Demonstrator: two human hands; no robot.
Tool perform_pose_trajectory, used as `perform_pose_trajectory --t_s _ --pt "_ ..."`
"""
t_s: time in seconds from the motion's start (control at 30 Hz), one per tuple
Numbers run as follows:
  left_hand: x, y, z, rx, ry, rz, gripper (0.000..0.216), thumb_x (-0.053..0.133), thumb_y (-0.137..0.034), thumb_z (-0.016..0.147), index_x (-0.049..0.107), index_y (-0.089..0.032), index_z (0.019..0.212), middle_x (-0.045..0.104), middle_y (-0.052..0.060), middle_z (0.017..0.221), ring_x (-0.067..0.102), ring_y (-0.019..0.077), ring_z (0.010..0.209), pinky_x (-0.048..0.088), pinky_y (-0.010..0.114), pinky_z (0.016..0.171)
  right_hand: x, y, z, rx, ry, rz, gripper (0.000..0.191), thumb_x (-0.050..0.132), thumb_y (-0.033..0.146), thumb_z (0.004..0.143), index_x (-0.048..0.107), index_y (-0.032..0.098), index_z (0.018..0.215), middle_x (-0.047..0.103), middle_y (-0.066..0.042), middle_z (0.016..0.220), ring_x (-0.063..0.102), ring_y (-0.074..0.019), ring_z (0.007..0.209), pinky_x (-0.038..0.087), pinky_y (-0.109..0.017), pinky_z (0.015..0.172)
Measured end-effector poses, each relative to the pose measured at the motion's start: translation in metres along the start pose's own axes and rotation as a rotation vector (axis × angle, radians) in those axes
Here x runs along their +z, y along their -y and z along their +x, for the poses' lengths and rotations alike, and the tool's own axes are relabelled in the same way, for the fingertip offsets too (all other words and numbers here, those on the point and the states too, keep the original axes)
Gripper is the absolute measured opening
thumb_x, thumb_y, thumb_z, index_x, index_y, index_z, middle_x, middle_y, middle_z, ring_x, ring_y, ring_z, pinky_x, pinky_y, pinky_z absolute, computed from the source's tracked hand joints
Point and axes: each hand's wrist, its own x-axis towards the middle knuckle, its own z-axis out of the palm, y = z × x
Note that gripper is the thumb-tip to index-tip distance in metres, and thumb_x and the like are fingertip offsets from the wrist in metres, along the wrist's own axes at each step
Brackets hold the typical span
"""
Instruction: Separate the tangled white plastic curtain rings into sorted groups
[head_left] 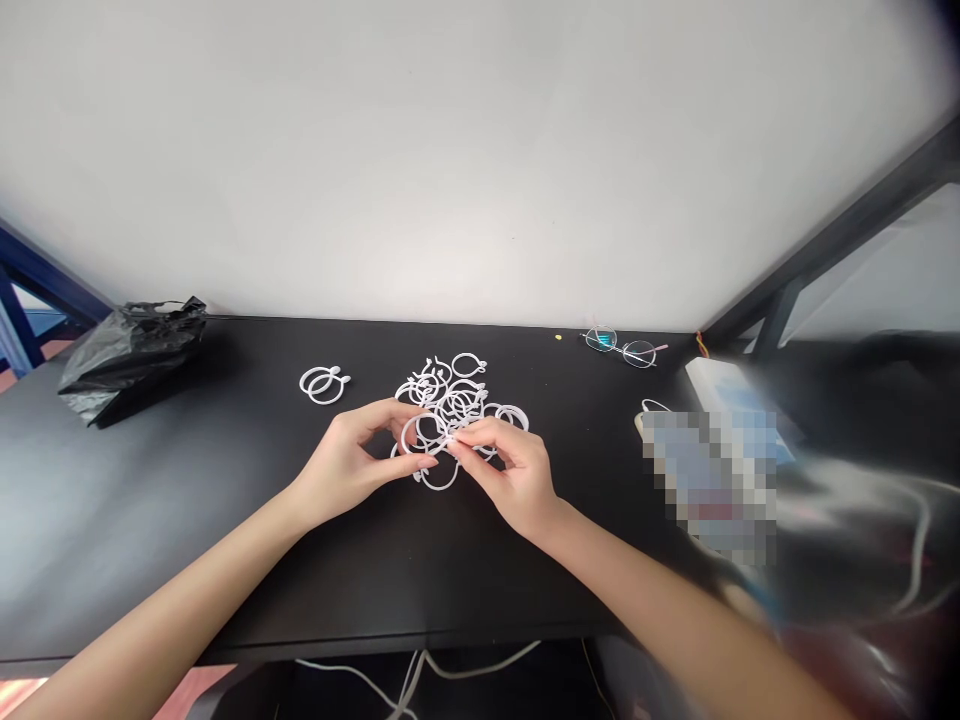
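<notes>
Both hands meet over a loose pile of white plastic rings (466, 400) on the black table. One white ring (405, 437) is held up between them. My left hand (360, 455) grips its left side, with the thumb below and the fingers above. My right hand (514, 465) pinches the small closure end of that ring between thumb and forefinger. Exactly how the closure sits is hidden by the fingertips. Apart from the pile, two overlapping white rings (324, 386) lie to the left, beyond my left hand.
A crumpled black plastic bag (135, 355) sits at the far left. Eyeglasses (621, 347) lie at the back right. A blurred-out phone (709, 485) and a white-and-blue box (739, 400) rest on the right. Cables (420, 680) hang under the table's front edge (360, 645).
</notes>
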Motion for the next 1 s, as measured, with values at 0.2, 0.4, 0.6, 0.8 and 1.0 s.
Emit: perform_pose_trajectory --t_s 0.2,0.4,0.6,0.8,1.0 --pt "-0.001 0.001 0.0 -0.003 0.004 0.032 0.037 0.078 -0.038 0.077 0.066 -0.019 0.107 0.063 0.0 0.078 0.059 0.0153 0.073 0.052 0.03 0.074 0.0 0.001 0.0 0.014 0.0 -0.006 0.008 0.066 0.019 0.088 0.068 0.021 0.081 0.073 -0.003 0.079 0.069 -0.0168 0.071 0.059 -0.031 0.067" --pt "0.001 0.0 0.0 -0.045 0.016 0.038 0.036 0.075 -0.041 0.078 0.065 -0.018 0.104 0.061 0.001 0.077 0.057 0.0153 0.073 0.051 0.029 0.072 0.001 0.001 -0.001 0.028 0.02 0.03 0.01 0.064 0.017 0.089 0.067 0.021 0.081 0.071 -0.002 0.072 0.069 -0.0168 0.069 0.058 -0.031 0.066" --pt "0.001 0.0 -0.001 -0.048 0.026 0.051 0.035 0.074 -0.042 0.079 0.065 -0.017 0.102 0.06 0.001 0.076 0.058 0.0159 0.074 0.052 0.03 0.074 0.001 0.001 -0.002 0.026 0.023 0.034 0.011 0.064 0.016 0.089 0.066 0.021 0.08 0.069 -0.002 0.071 0.068 -0.0161 0.067 0.057 -0.03 0.065" --pt "-0.003 -0.006 0.001 0.03 0.044 0.139 0.038 0.073 -0.042 0.08 0.064 -0.018 0.109 0.066 0.004 0.087 0.062 0.0182 0.08 0.052 0.031 0.078 0.001 0.001 0.0 -0.022 0.013 -0.004 0.01 0.064 0.015 0.088 0.068 0.021 0.082 0.071 -0.002 0.074 0.069 -0.0163 0.069 0.058 -0.031 0.067" --pt "-0.029 -0.001 0.008 0.206 -0.124 0.556 0.036 0.065 -0.046 0.086 0.063 -0.021 0.112 0.064 0.005 0.092 0.06 0.021 0.083 0.047 0.032 0.078 -0.001 0.0 0.002 0.011 0.014 -0.02 0.015 0.063 0.02 0.09 0.068 0.021 0.103 0.073 -0.006 0.095 0.07 -0.0151 0.074 0.061 -0.03 0.071"
